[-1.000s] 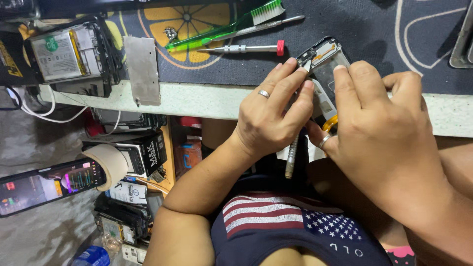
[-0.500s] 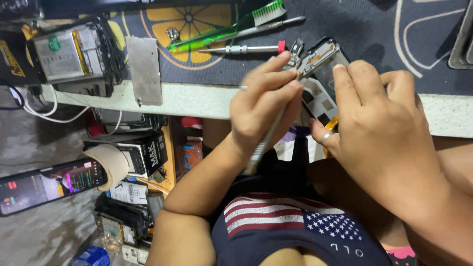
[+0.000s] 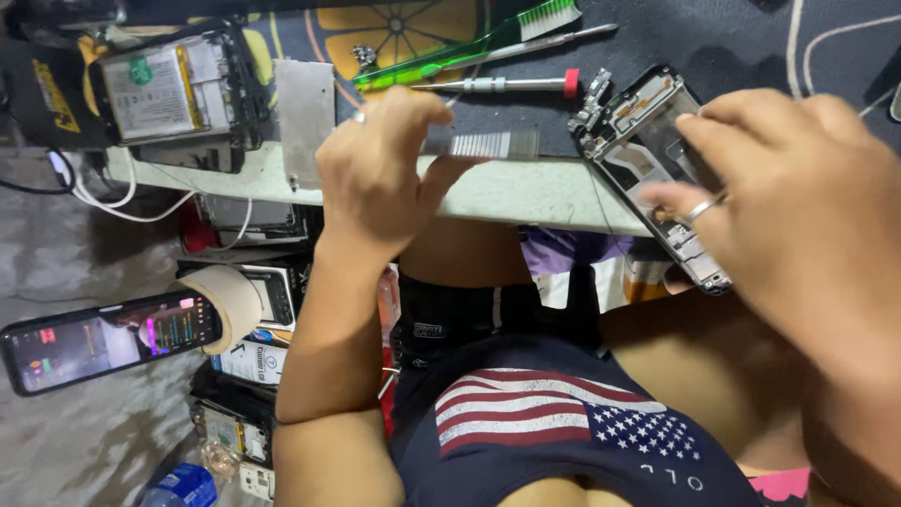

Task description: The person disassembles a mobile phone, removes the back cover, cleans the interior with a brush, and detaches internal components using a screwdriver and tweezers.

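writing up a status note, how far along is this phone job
Done: the phone frame is open, insides bare. In hand: the right hand grips it at the bench edge; the left hand holds a thin grey tool beside it. Left: no cover on it yet; the screwdriver lies on the mat.

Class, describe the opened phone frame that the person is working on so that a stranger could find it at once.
Start at the dark work mat on the table, then move to its near edge on the right. There the right hand holds a stripped phone frame tilted over the table edge. Unlike the other opened phone at far left, it shows no battery.
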